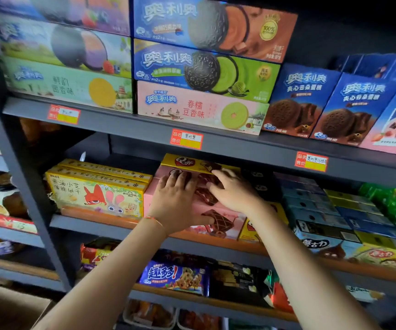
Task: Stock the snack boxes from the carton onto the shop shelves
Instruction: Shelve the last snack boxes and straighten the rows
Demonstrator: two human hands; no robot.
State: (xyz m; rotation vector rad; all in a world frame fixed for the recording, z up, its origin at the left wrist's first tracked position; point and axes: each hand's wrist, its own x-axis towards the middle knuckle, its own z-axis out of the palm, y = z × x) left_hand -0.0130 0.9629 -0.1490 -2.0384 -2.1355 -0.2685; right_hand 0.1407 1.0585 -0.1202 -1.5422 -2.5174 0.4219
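Note:
A pink snack box [206, 211] printed with chocolate pies stands on the middle shelf [111, 228], its front face tilted toward me. My left hand [175, 198] lies flat on its front, thumb hooked under the lower part. My right hand [233, 189] presses on the box's upper right with straight fingers. A yellow box [187, 160] of the same brand stands behind it. The carton is barely visible at the bottom left corner [8, 310].
Yellow cartoon biscuit boxes [96, 190] stand just left of the pink box; another yellow box [251, 228] and stacked blue boxes [316, 210] are to its right. Cookie boxes [201, 108] fill the shelf above. Bagged snacks [175, 276] lie below.

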